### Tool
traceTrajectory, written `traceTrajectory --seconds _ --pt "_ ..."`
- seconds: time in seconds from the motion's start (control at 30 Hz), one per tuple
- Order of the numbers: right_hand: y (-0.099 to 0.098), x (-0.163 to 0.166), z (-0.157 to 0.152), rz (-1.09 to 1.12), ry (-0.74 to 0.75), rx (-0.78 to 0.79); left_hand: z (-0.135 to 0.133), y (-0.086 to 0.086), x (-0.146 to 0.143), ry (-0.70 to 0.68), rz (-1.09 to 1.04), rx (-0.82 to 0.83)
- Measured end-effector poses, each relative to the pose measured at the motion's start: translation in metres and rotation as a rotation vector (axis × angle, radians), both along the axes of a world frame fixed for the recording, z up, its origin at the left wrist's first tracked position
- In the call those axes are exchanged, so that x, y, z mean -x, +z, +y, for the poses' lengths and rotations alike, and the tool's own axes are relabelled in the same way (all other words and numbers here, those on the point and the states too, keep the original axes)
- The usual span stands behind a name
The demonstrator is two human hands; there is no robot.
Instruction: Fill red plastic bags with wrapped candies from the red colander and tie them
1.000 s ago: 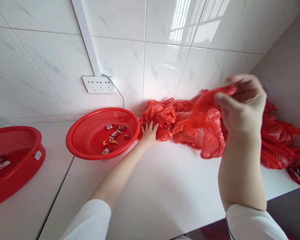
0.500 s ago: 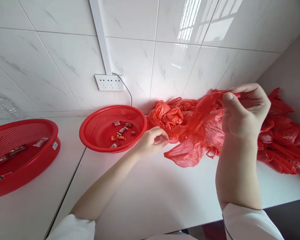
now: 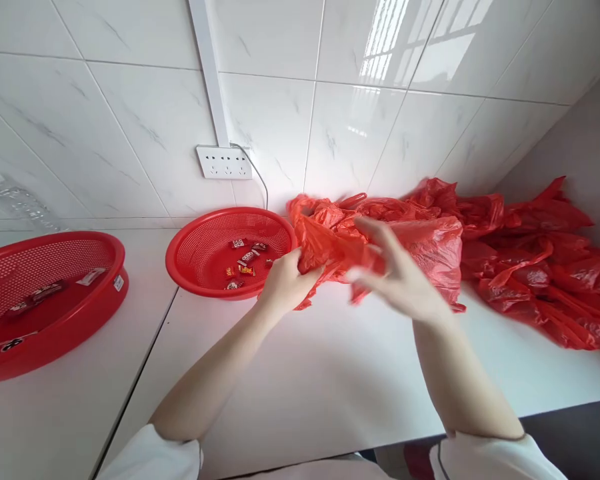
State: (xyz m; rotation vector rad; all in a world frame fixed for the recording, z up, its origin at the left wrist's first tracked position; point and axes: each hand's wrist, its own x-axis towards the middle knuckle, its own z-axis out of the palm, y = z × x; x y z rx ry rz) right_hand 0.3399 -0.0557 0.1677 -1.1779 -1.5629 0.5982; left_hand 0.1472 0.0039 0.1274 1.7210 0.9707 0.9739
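A thin red plastic bag (image 3: 325, 250) hangs crumpled over the counter, with my left hand (image 3: 287, 283) closed on its left side. My right hand (image 3: 403, 277) is at the bag's right side, thumb and fingers spread and somewhat blurred by motion. Whether its fingertips touch the plastic is hard to make out. Just left of my left hand is a red perforated basket (image 3: 180, 270) holding several small wrapped sweets (image 3: 247, 258). Behind and right of my right hand sits a filled red plastic bag (image 3: 433, 250).
More red plastic bags (image 3: 535, 273) are heaped along the wall on the right. A second red basket (image 3: 103, 293) with a few packets stands on the left, with a clear plastic bottle (image 3: 23, 203) behind it. A socket strip (image 3: 225, 163) is on the tiled wall.
My right hand has come down and left from its raised pinch on the bag, its fingers now spread. My left hand, then near the bag's edge, now grips the bag.
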Motion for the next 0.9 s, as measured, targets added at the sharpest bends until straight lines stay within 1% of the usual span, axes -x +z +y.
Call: traceTrajectory --seconds 0.07,0.13,0.17,0.2,0.27,0.33,0.4,0.5,0.53,0.57,0.63,0.67,0.7,0.73,0.8,0.83,0.87,0.9 --pt "-0.023 0.002 -0.001 -0.030 0.003 0.136 -0.002 -0.002 0.018 -0.089 -0.022 0.094" --pt "-0.040 -0.005 0.001 0.059 0.065 0.255 -0.006 -0.004 0.039 -0.203 -0.075 0.213" --pt "-0.047 -0.010 0.002 0.121 0.104 0.302 -0.007 -0.007 0.051 -0.235 -0.105 0.261" --pt "-0.051 -0.016 0.003 0.178 0.141 0.341 -0.009 -0.010 0.063 -0.229 -0.132 0.272" --pt "-0.057 -0.027 0.004 0.267 0.174 0.395 -0.011 -0.019 0.086 -0.131 -0.124 0.235" --pt "-0.058 -0.034 0.004 0.281 0.176 0.422 -0.014 -0.029 0.107 -0.009 -0.117 0.193" --pt "-0.058 -0.036 0.004 0.201 0.194 0.437 -0.016 -0.037 0.124 0.091 -0.141 0.161" --pt "-0.055 -0.035 0.003 -0.048 0.265 0.461 -0.019 -0.040 0.141 0.186 -0.147 0.048" --pt "-0.053 -0.033 0.002 -0.151 0.239 0.425 -0.020 -0.038 0.145 0.200 -0.134 0.009" --pt "-0.051 -0.030 0.001 -0.247 0.169 0.348 -0.022 -0.035 0.147 0.210 -0.119 -0.020" --pt "-0.046 -0.020 -0.004 -0.382 -0.010 0.129 -0.025 -0.028 0.146 0.217 -0.080 -0.046" --pt "-0.043 -0.012 -0.008 -0.411 -0.040 0.027 -0.027 -0.024 0.144 0.218 -0.060 -0.053" --pt "-0.040 -0.003 -0.013 -0.423 0.010 -0.053 -0.028 -0.020 0.140 0.217 -0.043 -0.064" --pt "-0.038 0.008 -0.018 -0.422 0.130 -0.118 -0.030 -0.018 0.136 0.205 -0.025 -0.073" --pt "-0.036 0.033 -0.027 -0.417 0.426 -0.248 -0.033 -0.015 0.126 0.148 -0.011 -0.082" --pt "-0.038 0.045 -0.029 -0.402 0.494 -0.334 -0.034 -0.016 0.121 0.110 -0.012 -0.088" --pt "-0.041 0.055 -0.029 -0.375 0.479 -0.421 -0.035 -0.017 0.117 0.075 -0.009 -0.099" --pt "-0.046 0.064 -0.027 -0.336 0.396 -0.489 -0.036 -0.018 0.114 0.048 0.002 -0.116"
